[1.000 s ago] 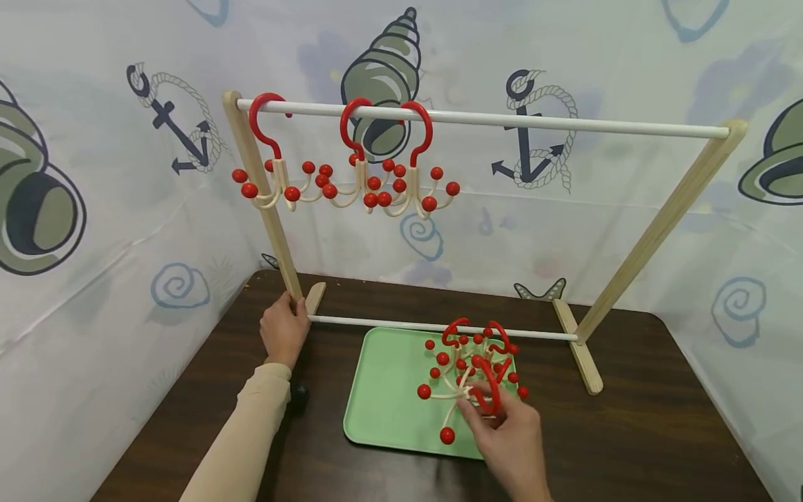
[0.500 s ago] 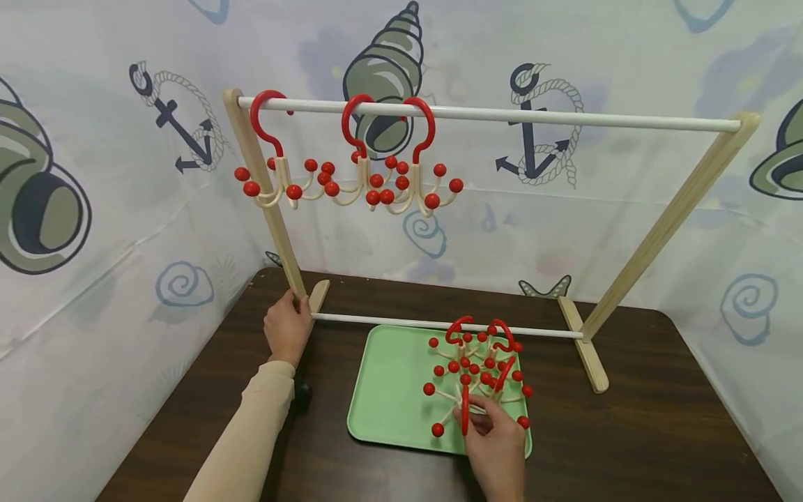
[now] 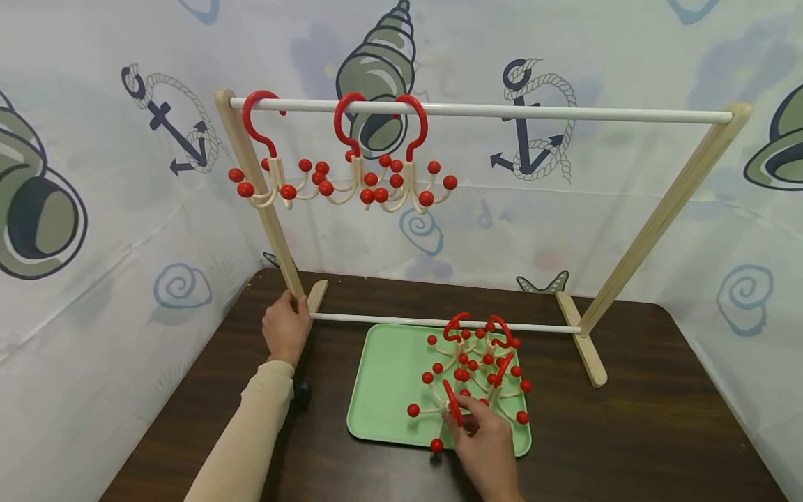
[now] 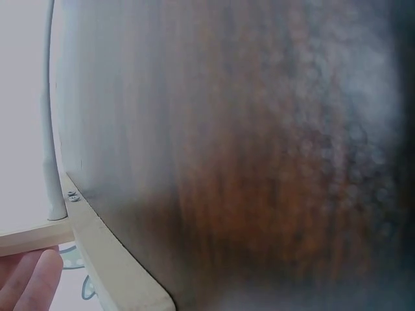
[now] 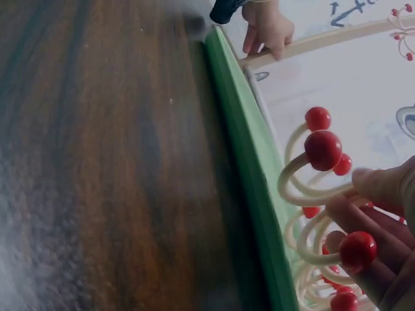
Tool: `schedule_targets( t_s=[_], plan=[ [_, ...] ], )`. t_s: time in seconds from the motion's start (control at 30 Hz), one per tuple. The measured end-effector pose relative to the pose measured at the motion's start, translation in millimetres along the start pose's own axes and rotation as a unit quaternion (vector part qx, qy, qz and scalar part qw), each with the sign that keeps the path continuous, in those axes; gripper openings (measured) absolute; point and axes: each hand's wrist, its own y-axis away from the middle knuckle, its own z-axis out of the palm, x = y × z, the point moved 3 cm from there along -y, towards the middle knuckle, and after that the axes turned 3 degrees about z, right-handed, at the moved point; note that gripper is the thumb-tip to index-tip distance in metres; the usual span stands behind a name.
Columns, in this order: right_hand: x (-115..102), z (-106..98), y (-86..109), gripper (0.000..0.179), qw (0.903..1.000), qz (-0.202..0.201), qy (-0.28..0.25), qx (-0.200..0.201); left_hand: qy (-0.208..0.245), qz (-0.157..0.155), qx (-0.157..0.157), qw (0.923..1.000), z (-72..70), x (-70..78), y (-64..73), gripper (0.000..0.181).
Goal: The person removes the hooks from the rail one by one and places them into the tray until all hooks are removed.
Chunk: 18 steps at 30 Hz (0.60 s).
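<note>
In the head view my right hand (image 3: 486, 446) pinches the stem of a cream hanger with a red hook (image 3: 452, 403) and red ball-tipped arms, over the green tray (image 3: 383, 390). The right wrist view shows its curved arms and red balls (image 5: 323, 150) beside my thumb and fingers. On the tray's right side other such hangers (image 3: 504, 369) sit crowded together, their arms overlapping. My left hand (image 3: 286, 329) grips the left wooden post (image 3: 276, 233) of a rack low down, near its foot. In the left wrist view some left fingers (image 4: 40, 282) show by the wood.
Three hangers (image 3: 410, 174) hang from the left half of the rack's white top rail (image 3: 564, 113). A lower white rail (image 3: 376, 320) crosses just behind the tray. The right post (image 3: 665, 216) stands on a wooden foot (image 3: 583, 341) on the dark table (image 3: 659, 418).
My right hand has moved left with the hanger, drawing it away from the others on the tray, and the hanger has turned. The left hand stays on the post.
</note>
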Motion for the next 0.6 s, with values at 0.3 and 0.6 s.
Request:
schedule_targets(
  t_s=[0.3,0.6],
  plan=[
    [2.5,5.1,-8.2,0.024,0.9965,0.008,0.083,0.002,0.000,0.000,-0.001,1.0000,2.6,-0.6,-0.8,0.019],
    [-3.7,7.5,-16.0,0.019,0.9787,-0.027,0.199,0.042,0.002,-0.002,0.000,1.0000,-1.9,4.3,1.0,0.018]
  ],
)
